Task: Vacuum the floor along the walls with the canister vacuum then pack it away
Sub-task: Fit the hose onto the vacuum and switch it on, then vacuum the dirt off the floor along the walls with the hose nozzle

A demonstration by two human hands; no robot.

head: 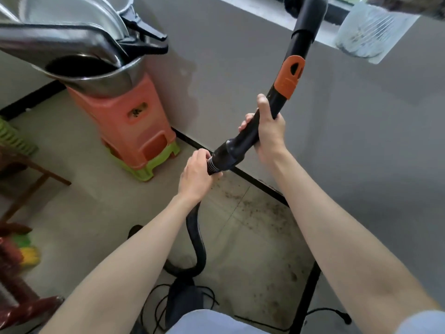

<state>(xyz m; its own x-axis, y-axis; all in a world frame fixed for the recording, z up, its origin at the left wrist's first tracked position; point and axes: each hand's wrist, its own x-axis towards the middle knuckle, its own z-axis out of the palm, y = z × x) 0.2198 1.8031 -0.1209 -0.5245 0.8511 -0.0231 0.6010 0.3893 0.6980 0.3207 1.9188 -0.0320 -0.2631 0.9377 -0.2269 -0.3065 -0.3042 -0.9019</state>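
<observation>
Your right hand (269, 131) wrapped around the curved black plastic vacuum handle (243, 138), your left hand (196, 175) gripping the black ribbed hose (196, 239) just below the cuff, black canister (183, 302) on the floor beneath your arms

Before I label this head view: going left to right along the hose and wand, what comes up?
Vacuum canister → black hose → left hand → right hand → orange clip

Counts: 2 hands, left hand (196, 175) + right hand (267, 131). 1 vacuum wand (298, 51), 1 hose (197, 239), 1 canister (185, 302). 2 plastic stools stacked: orange stool (130, 121), green stool (147, 165). 1 metal basin (96, 78).
</observation>
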